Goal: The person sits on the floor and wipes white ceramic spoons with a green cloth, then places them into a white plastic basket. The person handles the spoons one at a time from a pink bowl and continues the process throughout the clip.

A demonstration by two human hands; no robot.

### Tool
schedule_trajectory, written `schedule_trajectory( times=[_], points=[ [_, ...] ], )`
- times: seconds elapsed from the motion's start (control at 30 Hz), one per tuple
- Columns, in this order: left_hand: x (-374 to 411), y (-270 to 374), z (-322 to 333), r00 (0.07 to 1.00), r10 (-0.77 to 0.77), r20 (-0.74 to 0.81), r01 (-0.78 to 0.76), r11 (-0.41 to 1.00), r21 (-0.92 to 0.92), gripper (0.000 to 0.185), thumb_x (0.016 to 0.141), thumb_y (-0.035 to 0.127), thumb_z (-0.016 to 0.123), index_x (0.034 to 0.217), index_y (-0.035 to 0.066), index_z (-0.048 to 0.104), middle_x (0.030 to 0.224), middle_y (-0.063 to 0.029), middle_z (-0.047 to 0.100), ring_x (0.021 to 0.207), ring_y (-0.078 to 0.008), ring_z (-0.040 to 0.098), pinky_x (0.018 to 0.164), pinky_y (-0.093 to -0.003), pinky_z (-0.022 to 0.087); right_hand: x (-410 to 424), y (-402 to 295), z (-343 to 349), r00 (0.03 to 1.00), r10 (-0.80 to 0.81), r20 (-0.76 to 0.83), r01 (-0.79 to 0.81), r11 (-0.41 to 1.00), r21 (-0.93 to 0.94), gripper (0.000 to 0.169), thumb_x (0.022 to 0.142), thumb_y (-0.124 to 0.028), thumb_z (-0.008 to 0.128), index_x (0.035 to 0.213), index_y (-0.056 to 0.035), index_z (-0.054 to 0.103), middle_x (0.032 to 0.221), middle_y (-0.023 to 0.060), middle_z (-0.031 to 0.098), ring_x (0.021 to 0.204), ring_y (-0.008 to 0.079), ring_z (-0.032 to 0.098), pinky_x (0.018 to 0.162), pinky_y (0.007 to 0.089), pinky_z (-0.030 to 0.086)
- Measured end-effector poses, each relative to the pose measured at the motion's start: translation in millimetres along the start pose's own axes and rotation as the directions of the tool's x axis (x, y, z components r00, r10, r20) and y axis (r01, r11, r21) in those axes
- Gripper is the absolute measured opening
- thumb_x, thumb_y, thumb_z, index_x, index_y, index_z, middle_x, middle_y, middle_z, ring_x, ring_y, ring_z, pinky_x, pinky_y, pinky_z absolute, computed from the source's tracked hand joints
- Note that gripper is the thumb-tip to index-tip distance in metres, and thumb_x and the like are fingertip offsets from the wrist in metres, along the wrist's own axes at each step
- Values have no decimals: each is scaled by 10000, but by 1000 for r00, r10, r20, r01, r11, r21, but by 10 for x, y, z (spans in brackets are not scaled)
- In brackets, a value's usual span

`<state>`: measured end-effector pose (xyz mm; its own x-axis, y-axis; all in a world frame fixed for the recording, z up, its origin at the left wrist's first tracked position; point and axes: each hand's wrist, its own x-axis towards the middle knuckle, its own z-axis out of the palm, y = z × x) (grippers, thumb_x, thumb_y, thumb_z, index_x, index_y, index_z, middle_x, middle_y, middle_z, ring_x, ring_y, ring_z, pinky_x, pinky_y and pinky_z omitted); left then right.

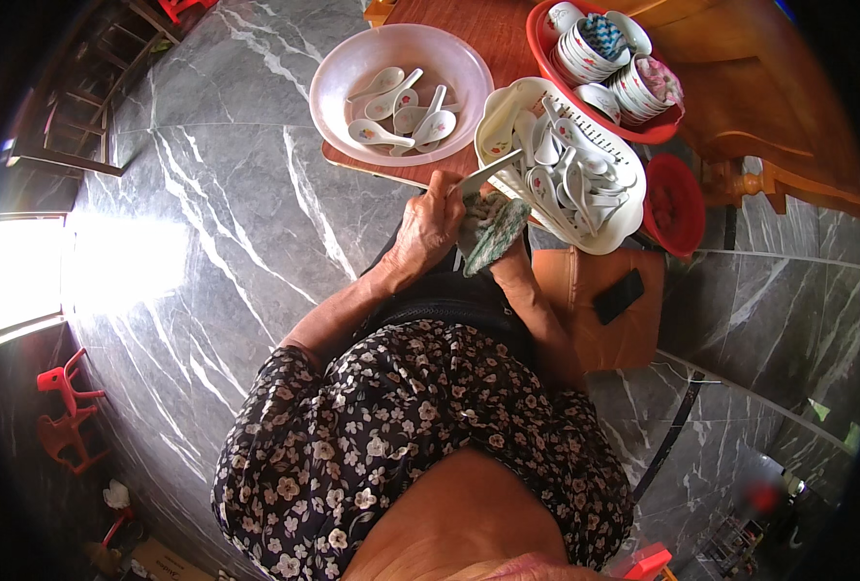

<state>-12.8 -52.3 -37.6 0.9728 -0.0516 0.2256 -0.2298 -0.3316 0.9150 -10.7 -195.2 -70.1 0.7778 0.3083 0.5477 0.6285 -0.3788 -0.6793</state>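
Observation:
My left hand (pixel 431 221) grips a white spoon (pixel 489 171), which is seen nearly edge-on and points up and to the right. A green-and-white knitted cloth (pixel 499 231) is in my right hand (pixel 511 263), close beside the spoon; it covers most of that hand's fingers. Just beyond my hands, a white slotted basket (pixel 635 218) holds many white ceramic spoons (pixel 577 185) with floral prints. To its left, several more floral spoons (pixel 373 133) lie in a translucent pinkish basin (pixel 334 80).
Both containers rest on a reddish wooden surface (pixel 444 18). A red basin (pixel 546 54) behind the basket holds stacked floral bowls (pixel 582 54) and cloths. Another red basin (pixel 680 196) stands lower right. A dark phone (pixel 617 295) lies on a brown padded seat (pixel 568 290).

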Motion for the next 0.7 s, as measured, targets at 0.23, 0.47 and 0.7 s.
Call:
schedule_trajectory(
  times=[0.23, 0.47, 0.7],
  points=[
    [-55, -35, -6, 979, -69, 191, 79, 996, -48, 153, 926, 95, 441, 1045, 18, 499, 655, -162, 593, 523, -258, 594, 473, -345, 461, -22, 162, -22, 986, 14, -167, -72, 935, -347, 466, 725, -83, 712, 1133, 3, 505, 991, 94, 576, 913, 236, 570, 865, 337, 427],
    [-13, 30, -91, 969, 57, 239, -48, 998, -44, 204, 911, 94, 429, 1082, 21, 511, 641, -117, 596, 453, -176, 588, 432, -289, 467, 103, 122, -112, 930, 161, -330, -172, 985, -4, 376, 752, -81, 670, 1090, -5, 525, 970, 83, 578, 878, 175, 575, 797, 288, 458],
    [-10, 157, -142, 925, -233, 299, 256, 966, -40, 133, 844, 48, 466, 943, -8, 535, 711, -199, 580, 666, -363, 607, 586, -384, 483, 188, 194, -240, 792, 559, -245, -219, 635, 741, 292, 826, -140, 606, 1077, -8, 533, 942, 45, 582, 838, 112, 560, 767, 246, 462]
  ],
)
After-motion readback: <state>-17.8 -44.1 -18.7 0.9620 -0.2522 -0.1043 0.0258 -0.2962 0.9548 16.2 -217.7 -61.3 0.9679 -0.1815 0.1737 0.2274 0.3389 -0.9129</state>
